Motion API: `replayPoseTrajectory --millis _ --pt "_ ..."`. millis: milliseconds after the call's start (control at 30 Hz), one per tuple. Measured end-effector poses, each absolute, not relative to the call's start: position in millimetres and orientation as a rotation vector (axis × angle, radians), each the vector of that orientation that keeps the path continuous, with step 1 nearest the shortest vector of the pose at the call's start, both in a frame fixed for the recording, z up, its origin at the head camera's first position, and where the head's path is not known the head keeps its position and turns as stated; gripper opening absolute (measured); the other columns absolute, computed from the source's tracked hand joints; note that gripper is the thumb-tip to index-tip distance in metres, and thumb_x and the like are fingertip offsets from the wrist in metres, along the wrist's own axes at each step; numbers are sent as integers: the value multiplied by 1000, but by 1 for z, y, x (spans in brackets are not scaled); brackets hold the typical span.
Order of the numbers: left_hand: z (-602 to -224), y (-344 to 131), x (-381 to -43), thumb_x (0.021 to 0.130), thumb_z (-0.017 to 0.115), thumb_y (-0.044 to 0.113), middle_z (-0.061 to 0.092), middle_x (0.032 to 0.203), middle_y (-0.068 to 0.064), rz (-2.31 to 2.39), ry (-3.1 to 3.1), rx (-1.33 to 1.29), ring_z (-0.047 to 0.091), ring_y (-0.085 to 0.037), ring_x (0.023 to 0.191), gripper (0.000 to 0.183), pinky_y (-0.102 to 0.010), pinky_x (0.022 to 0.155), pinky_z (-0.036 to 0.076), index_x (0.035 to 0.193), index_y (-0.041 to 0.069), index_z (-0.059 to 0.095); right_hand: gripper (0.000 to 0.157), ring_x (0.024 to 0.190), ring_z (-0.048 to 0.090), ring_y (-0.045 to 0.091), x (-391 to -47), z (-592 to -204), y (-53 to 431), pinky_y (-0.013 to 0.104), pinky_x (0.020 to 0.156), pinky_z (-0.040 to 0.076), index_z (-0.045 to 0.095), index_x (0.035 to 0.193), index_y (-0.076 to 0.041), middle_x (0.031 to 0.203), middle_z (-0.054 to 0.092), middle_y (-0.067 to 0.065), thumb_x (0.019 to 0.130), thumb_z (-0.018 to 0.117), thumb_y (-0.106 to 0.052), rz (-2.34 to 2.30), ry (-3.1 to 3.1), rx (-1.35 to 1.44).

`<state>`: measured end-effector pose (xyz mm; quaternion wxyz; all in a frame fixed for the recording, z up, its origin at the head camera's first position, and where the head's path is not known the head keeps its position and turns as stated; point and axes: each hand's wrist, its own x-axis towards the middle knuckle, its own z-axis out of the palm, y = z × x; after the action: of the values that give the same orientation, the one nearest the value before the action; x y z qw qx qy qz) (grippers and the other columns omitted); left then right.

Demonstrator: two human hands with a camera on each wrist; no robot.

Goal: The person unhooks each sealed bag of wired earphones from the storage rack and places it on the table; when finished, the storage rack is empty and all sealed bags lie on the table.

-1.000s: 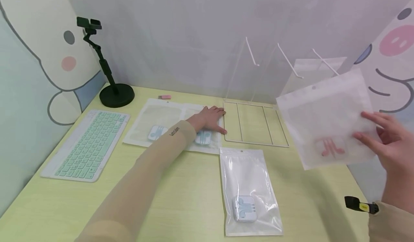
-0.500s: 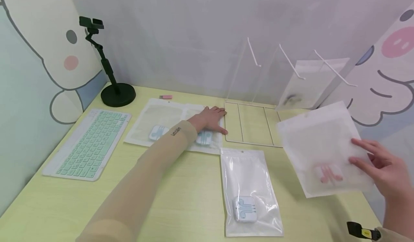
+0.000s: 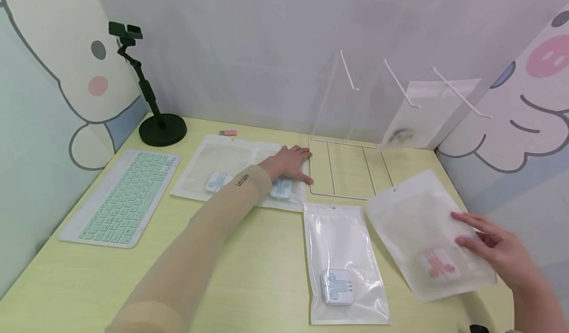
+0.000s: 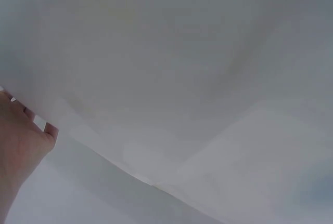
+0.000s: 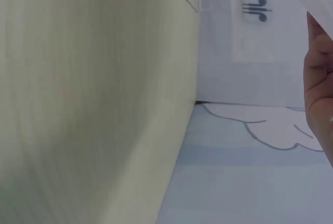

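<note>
In the head view my right hand point(image 3: 502, 251) pinches the right edge of a frosted zip bag point(image 3: 406, 219) between thumb and fingers. Inside that bag lies a clear case with pink earphones point(image 3: 439, 265). The bag tilts just above the table's right side. My left hand point(image 3: 291, 165) rests, fingers spread, on the right one of two side-by-side white bags point(image 3: 222, 157); blue earphone cases point(image 3: 281, 188) show in them. A glossy bag point(image 3: 340, 234) with another blue earphone case point(image 3: 337, 287) lies between the hands, nearer the front. In the right wrist view my right hand point(image 5: 320, 83) shows partly.
A white wire rack point(image 3: 342, 196) stands at the back with prongs point(image 3: 402, 83) jutting forward. On its right prong hangs a bag point(image 3: 426, 110) with dark earphones. At left are a mint keyboard point(image 3: 126, 199) and a black stand point(image 3: 162, 129). A pink USB stick point(image 3: 229, 133) lies near the wall.
My right hand has lowered the pink-earphone bag from in front of the rack toward the table, slightly leftward. The hanging bag is now fully uncovered. My left hand has stayed put.
</note>
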<state>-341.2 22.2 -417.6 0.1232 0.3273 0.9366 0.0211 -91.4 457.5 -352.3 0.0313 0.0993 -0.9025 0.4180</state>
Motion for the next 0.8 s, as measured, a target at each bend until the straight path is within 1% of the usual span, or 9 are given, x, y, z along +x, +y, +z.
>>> replayPoseTrajectory --millis 100,200,300,400,467,533,667,733,800 --pt "-417 22 -341 73 46 82 14 159 -1 59 2734 956 13 -24 145 105 -55 112 19 152 19 19 56 69 64 2 -90 -359 458 26 49 49 51 136 -7 126 49 -14 83 65 7 1215 -2849 235" --pt "-417 22 -341 73 47 82 14 159 -2 66 2732 958 14 -25 145 105 -55 112 19 152 18 19 56 70 63 2 -89 -364 462 23 50 48 52 134 -7 123 49 -18 82 68 4 1122 -2895 233" --pt "-416 22 -341 73 48 81 14 159 -2 79 2726 957 14 -25 145 105 -56 112 18 152 18 19 55 77 61 -6 -89 -366 466 13 58 46 55 132 -9 118 49 -26 80 73 -3 975 -2946 290" --pt "-416 22 -341 73 49 80 14 159 -3 88 2719 955 13 -26 145 105 -56 112 17 152 17 19 56 88 52 -15 -89 -367 469 4 67 39 57 130 -13 115 48 -30 78 76 -9 815 -2994 375" --pt "-416 21 -340 74 50 80 14 159 -3 93 2716 954 13 -26 145 104 -56 112 17 152 17 20 59 90 47 -17 -89 -369 471 3 70 38 56 131 -11 114 47 -28 76 77 -10 786 -3018 433" --pt "-416 21 -340 74 49 80 14 159 -3 86 2719 952 13 -26 145 104 -56 112 17 152 18 19 64 90 47 -13 -89 -371 472 5 69 40 52 134 -9 111 49 -24 76 77 -9 816 -3045 482" --pt "-416 21 -340 74 49 80 14 159 -3 80 2726 951 14 -25 145 104 -56 112 17 152 18 19 73 84 52 -3 -90 -379 473 8 70 46 45 136 -1 95 53 -11 72 79 -6 903 -3072 585" --pt "-415 21 -340 74 49 80 14 159 -3 83 2726 955 14 -25 145 104 -56 112 18 151 17 20 77 80 52 1 -90 -383 474 9 71 46 42 137 0 87 51 -7 71 80 -6 917 -3081 652" --pt "-415 21 -341 74 49 80 14 159 -3 88 2724 957 14 -26 145 104 -56 112 18 151 17 20 81 76 52 4 -90 -387 474 12 69 46 40 138 0 82 49 -5 70 82 -8 929 -3090 696"
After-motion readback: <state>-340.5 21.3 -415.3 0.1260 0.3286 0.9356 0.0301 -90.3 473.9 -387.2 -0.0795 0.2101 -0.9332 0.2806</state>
